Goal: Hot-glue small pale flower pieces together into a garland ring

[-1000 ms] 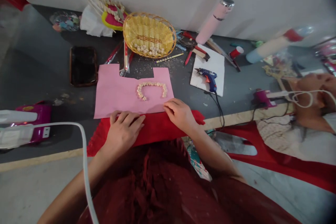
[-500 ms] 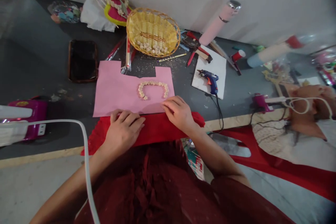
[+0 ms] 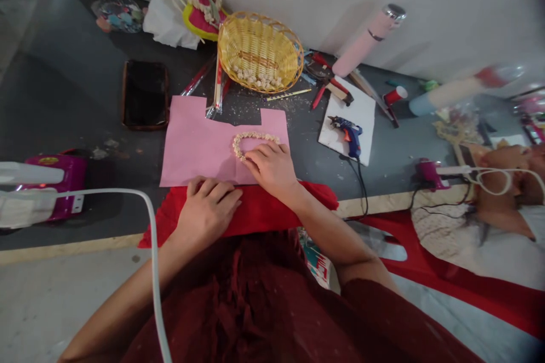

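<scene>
On a pink paper sheet [image 3: 196, 147] with a notch in its far edge lies a curved strand of small cream, shell-like pieces [image 3: 249, 136]. My right hand [image 3: 272, 167] reaches over the strand's near side, thumb at its left end and bent fingers covering its right end; the fingertip contact is partly hidden. My left hand [image 3: 208, 204] rests palm down on a red cloth [image 3: 251, 212] at the paper's near edge. Its fingers are slightly bent and apart, holding nothing.
A wicker basket [image 3: 259, 48] with loose cream pieces stands behind the paper. A blue glue gun [image 3: 349, 136] lies on a white board [image 3: 364, 116] to the right. A phone [image 3: 145, 95] is left, a pink bottle [image 3: 366, 42] behind. A white cable [image 3: 153, 255] crosses front left. Another person [image 3: 498, 187] is at right.
My right hand has moved left and forward from the paper's near right edge onto the strand. The left hand stays on the cloth. The whole view has shifted slightly.
</scene>
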### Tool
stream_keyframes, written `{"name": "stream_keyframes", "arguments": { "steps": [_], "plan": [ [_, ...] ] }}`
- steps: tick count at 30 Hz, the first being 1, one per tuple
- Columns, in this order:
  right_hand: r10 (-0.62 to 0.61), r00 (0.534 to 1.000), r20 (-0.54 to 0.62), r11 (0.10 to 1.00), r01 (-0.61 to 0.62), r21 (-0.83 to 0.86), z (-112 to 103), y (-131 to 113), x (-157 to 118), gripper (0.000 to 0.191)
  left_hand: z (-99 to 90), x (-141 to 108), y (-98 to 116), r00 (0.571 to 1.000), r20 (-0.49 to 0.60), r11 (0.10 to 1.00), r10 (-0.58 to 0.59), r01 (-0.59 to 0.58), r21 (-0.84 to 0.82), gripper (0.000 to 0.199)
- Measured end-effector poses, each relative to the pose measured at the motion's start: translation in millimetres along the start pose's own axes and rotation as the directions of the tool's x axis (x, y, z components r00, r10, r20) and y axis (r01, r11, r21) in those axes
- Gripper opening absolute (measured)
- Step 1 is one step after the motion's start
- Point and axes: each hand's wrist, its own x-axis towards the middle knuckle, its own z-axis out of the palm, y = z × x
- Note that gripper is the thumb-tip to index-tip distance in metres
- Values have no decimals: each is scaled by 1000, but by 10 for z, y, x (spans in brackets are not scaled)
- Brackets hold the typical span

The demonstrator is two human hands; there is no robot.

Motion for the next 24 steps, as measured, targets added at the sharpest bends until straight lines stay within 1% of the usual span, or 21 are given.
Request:
{"name": "stream_keyframes", "arguments": {
  "steps": [4,10,13,16,18,20,21,23,24],
  "plan": [
    [18,1000,-2,1000,-17,13,34,5,4,34,1,-1,4,1000,-1,1000,-9,9,-4,18],
    [42,999,33,999,-42,5,65,10,19,36,-8,7,9,1000,-1,1000,-2,2,1,19],
    [32,999,24,999,-32,-1,-11,-21,-17,34,-12,8,11,1000,5,1000,3,-4,23,19],
    [36,999,-9,999,-36,17,-172,5,-134,31,-7,6,13,1000,5,999,-2,2,42,19],
    [72,996,-59,996,-69,54,-300,142,-274,29,-5,4,13,1000,3,999,-3,3,40,19],
    [148,980,-133,987,-137,89,-412,417,-466,27,-17,7,8,1000,10,1000,0,0,14,18],
    [218,959,-182,975,-205,90,-455,602,-580,27,-31,12,2,1000,15,1000,1,-1,-6,18],
    [395,879,-267,917,-394,60,-502,1030,-830,28,-76,35,-18,1000,29,999,3,-1,-47,19],
    [473,836,-280,875,-484,33,-506,1251,-956,30,-105,54,-34,999,35,998,6,-4,-62,20]
  ]
}}
